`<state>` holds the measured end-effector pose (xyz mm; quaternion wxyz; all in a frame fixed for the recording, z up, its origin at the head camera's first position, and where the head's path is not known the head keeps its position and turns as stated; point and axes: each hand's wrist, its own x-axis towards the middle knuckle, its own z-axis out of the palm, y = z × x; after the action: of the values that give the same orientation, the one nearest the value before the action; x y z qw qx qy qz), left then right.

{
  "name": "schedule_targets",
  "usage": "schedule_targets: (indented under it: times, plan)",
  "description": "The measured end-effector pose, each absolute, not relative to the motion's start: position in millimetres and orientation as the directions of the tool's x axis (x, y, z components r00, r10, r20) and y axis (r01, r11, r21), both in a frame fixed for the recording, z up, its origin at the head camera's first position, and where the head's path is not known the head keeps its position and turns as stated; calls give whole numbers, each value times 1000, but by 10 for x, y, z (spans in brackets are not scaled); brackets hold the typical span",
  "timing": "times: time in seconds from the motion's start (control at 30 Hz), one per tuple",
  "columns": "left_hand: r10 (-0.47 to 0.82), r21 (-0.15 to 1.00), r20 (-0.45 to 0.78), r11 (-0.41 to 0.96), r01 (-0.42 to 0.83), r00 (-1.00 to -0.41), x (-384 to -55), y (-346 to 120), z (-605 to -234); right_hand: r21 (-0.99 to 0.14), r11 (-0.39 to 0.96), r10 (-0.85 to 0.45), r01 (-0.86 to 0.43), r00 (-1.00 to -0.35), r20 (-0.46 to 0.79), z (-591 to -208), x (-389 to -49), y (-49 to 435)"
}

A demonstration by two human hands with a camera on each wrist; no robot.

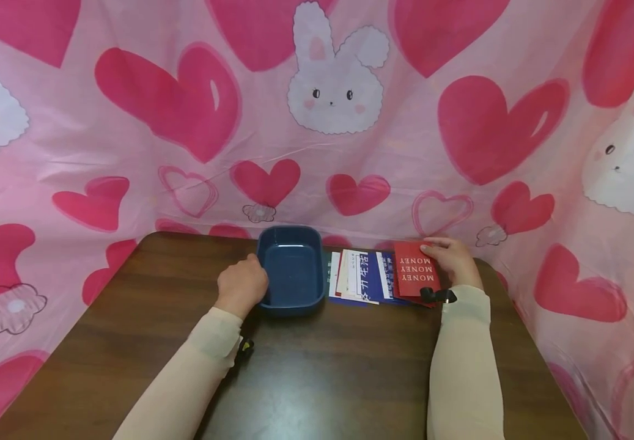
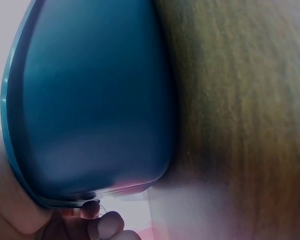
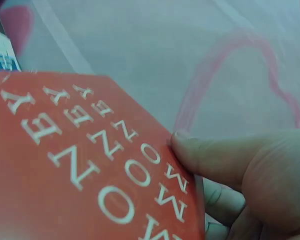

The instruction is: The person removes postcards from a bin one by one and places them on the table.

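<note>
My left hand [image 1: 243,282] grips the left rim of a deep blue rectangular dish [image 1: 293,269]; the inside of the dish is bare. The left wrist view shows the outer wall of the dish [image 2: 95,100] close up, with curled fingers [image 2: 110,225] at its rim. At the right, my right hand [image 1: 453,260] pinches the edge of a red card [image 1: 414,266] printed with the word MONEY in white. Thumb on top and fingers behind, it holds the tilted card [image 3: 80,165] in the right wrist view.
Between dish and red card lies an overlapping row of printed cards [image 1: 356,275] in white, blue and green. The brown wooden table [image 1: 305,379] ends at a pink curtain [image 1: 261,140] with hearts and rabbits, which also hangs at both sides.
</note>
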<state>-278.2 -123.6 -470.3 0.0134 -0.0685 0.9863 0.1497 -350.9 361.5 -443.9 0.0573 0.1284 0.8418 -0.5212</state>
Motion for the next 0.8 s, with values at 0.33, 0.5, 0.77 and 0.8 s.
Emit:
schedule_targets:
  times: [0.33, 0.5, 0.77, 0.8]
  plan:
    - [-129, 297, -47, 945, -137, -991, -2780, -1244, -4707, -804, 519, 200, 291, -956, -217, -4668, -3516, 3776]
    - [-129, 294, -37, 946, -134, -991, -2774, -1239, -4693, -731, 633, 223, 254, -964, -142, -4767, -3554, 3735]
    - [-129, 286, -41, 949, -135, -991, -2775, -1242, -4697, -661, 700, 242, 272, -960, -139, -4824, -3577, 3696]
    - [-130, 286, -40, 949, -136, -991, -2775, -1242, -4695, -654, 707, 242, 270, -961, -135, -4833, -3578, 3688]
